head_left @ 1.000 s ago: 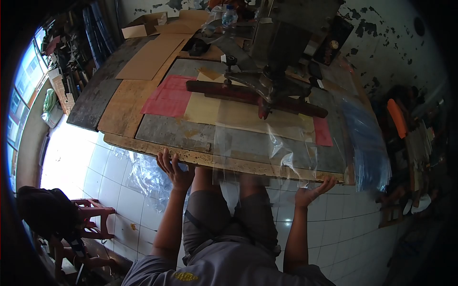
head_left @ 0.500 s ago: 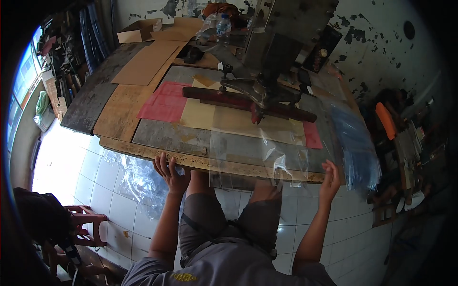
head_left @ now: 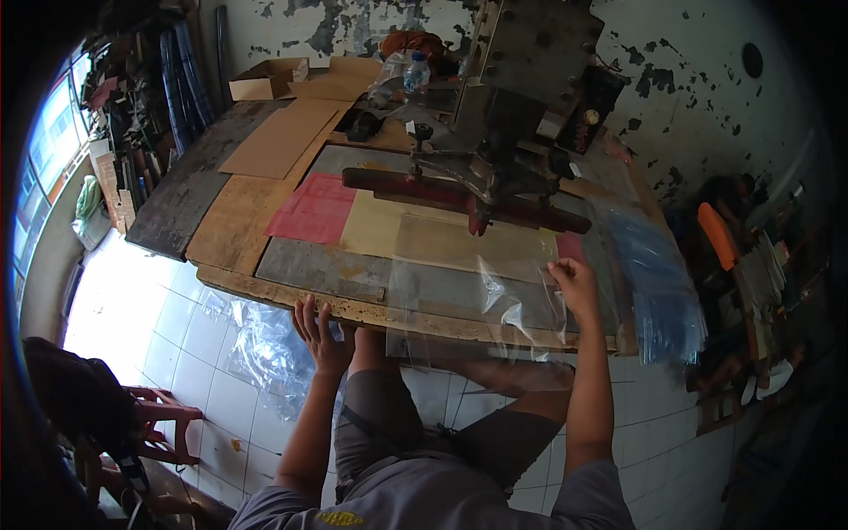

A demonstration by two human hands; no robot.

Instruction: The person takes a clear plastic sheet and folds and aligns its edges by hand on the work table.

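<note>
A clear plastic sheet (head_left: 442,287) lies over the table's front edge, its lower part hanging past the wood. At its upper right side, my right hand (head_left: 574,287) has thumb and fingers pinched together on the sheet. My left hand (head_left: 323,337) rests against the wooden front edge (head_left: 274,291), fingers apart and holding nothing. Red sheet (head_left: 314,209) and yellow sheet (head_left: 375,225) lie flat on the grey plate, beneath the dark red bar (head_left: 406,184) of a metal press (head_left: 499,132).
Blue-tinted plastic sheets (head_left: 658,283) hang over the table's right side. Cardboard (head_left: 281,137) and an open box (head_left: 265,81) are at the back left. Crumpled plastic (head_left: 265,353) and a red stool (head_left: 168,424) stand below left. People are partly visible at both sides.
My right hand has left the table's front edge, moved up and inward, and closed on the plastic sheet's side. My left hand has stayed at the edge. The right leg has swung outward.
</note>
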